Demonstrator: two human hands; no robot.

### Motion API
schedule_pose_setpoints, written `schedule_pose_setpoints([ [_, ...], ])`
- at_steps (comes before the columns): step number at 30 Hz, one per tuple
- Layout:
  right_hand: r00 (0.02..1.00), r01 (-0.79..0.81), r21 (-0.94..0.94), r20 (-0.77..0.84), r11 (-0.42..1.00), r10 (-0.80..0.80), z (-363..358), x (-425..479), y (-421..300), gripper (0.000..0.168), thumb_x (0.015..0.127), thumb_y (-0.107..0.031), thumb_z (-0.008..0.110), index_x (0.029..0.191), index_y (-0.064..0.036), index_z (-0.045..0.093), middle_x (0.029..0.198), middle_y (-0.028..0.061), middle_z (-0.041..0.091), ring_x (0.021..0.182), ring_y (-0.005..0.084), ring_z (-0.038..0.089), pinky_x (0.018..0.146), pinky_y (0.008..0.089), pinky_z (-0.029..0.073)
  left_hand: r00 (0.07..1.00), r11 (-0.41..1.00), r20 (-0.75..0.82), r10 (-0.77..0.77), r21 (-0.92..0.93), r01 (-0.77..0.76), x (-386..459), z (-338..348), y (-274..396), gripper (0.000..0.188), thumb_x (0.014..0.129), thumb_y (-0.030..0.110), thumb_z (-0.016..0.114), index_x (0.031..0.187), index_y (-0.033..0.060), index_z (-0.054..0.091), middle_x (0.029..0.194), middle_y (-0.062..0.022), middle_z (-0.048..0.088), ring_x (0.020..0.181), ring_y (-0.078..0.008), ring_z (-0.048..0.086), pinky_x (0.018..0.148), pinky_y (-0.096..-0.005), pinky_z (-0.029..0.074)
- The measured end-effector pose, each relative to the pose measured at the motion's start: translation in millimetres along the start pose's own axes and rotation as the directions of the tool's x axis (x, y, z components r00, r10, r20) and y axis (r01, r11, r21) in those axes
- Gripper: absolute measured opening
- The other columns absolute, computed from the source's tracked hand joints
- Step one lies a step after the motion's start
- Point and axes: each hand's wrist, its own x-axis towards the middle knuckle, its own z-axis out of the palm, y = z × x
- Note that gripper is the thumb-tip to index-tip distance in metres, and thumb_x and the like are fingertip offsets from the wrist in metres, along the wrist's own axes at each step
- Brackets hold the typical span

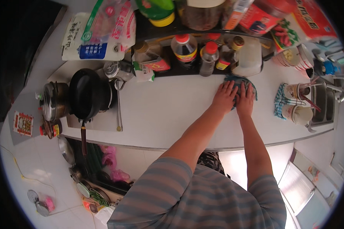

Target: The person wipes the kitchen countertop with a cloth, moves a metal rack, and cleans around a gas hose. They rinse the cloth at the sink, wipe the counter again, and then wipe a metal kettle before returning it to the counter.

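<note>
A dark teal cloth (232,78) lies bunched on the white countertop (166,106), near the back edge and right of centre. My left hand (225,97) presses down on its left side with the fingers stretched forward. Beside it, my right hand (245,101) presses on the cloth's right side. Both arms reach forward nearly straight, and the hands cover much of the cloth. Just behind it stand a translucent plastic container (248,58) and a small red-capped bottle (209,60).
At left, a black frying pan (86,94) and a lidded pot (56,100) stand on the stove. Sauce bottles (184,50) line the low shelf behind. To the right are cups with utensils (292,91), a blue checked cloth (280,100) and a sink (319,100).
</note>
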Motion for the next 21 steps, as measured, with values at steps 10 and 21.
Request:
schedule_pose_setpoints([
  [10,0.948,0.298,-0.027,0.121,0.954,-0.293,63,-40,-196,0.059,0.094,-0.036,0.048,0.149,-0.020,0.035,0.158,0.0234,0.015,0.147,0.0416,0.009,0.118,0.0538,0.008,0.955,0.941,-0.158,-0.252,0.192,0.280,-155,-55,-127,0.066,0.088,0.040,0.053,0.144,0.0048,0.042,0.157,-0.0193,0.024,0.144,-0.0335,0.026,0.114,-0.0596,0.020],
  [21,0.533,0.724,0.356,0.255,0.591,-0.807,74,-155,-331,0.056,0.091,-0.038,0.055,0.144,-0.023,0.044,0.158,0.0108,0.024,0.147,0.0284,0.019,0.120,0.0481,0.010,0.792,0.724,-0.166,-0.588,0.329,0.607,-387,-74,-140,0.078,0.095,0.044,0.047,0.147,-0.0080,0.022,0.153,-0.0334,0.015,0.142,-0.0487,0.019,0.113,-0.0574,0.023],
])
